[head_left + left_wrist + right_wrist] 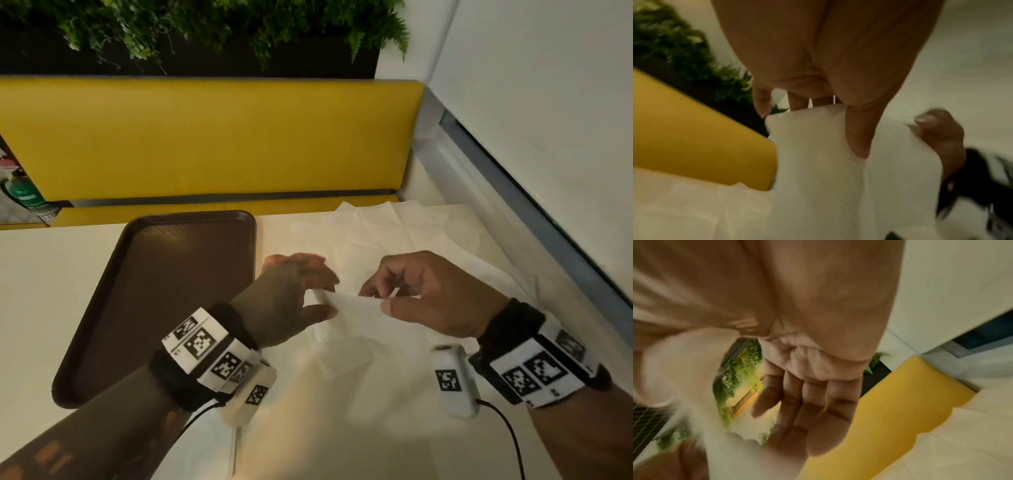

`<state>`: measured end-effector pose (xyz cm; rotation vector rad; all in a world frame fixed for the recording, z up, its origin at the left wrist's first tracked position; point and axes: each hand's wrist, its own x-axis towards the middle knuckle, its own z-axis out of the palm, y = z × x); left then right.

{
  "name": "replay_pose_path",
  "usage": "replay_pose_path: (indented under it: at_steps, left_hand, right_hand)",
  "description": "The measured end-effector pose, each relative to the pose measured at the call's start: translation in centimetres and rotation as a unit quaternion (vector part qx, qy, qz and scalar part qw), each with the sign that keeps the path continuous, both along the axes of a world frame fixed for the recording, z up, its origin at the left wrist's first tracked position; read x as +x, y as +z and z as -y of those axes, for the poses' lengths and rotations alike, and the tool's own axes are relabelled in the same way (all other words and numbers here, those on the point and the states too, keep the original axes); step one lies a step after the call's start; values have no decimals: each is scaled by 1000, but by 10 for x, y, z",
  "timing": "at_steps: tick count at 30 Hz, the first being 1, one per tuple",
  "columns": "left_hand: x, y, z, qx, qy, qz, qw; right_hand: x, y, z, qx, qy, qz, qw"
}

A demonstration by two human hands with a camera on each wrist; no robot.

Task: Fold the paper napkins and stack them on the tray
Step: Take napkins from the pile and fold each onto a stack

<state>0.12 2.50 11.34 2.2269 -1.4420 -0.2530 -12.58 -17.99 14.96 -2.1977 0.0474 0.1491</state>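
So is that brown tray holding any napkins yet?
Empty: the brown tray shows only its bare dark surface. The napkin is pinched between both hands above the table.

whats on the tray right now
Nothing shows on the brown tray: no folded napkins yet. Its near corner is hidden behind the left hand and wrist. Both hands hold one napkin beside it.

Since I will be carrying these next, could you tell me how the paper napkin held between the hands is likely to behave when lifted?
Probably floppy: the napkin bows between the left hand and right hand, each pinching an edge. Likely very light, since fingertips alone hold it up. It may tear easily, being visibly thin.
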Motion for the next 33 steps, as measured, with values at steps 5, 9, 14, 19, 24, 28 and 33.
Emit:
replay_pose_path:
  at_steps: [5,9,14,19,24,28,33]
  left_hand:
    - [5,10,-3,-47,-5,-190,981]
    - [16,8,-15,-20,27,-260,965]
    - [26,-4,-35,-70,80,-366,925]
    - [27,-12,-52,-117,174,-406,889]
    - [22,-14,-55,-103,226,-409,878]
    - [22,-16,-64,-117,263,-423,859]
    - [21,-19,-95,-96,297,-387,867]
  right_hand:
    - [0,-5,-10,31,-23,-16,999]
    - [-1,-9,-3,39,-79,-3,996]
    - [-2,-14,5,65,-99,12,993]
    - [-3,-30,5,97,-139,30,985]
    - [1,-42,-7,181,-169,-5,969]
    - [3,-49,-10,177,-157,-52,970]
    - [5,-54,-28,135,-112,-95,980]
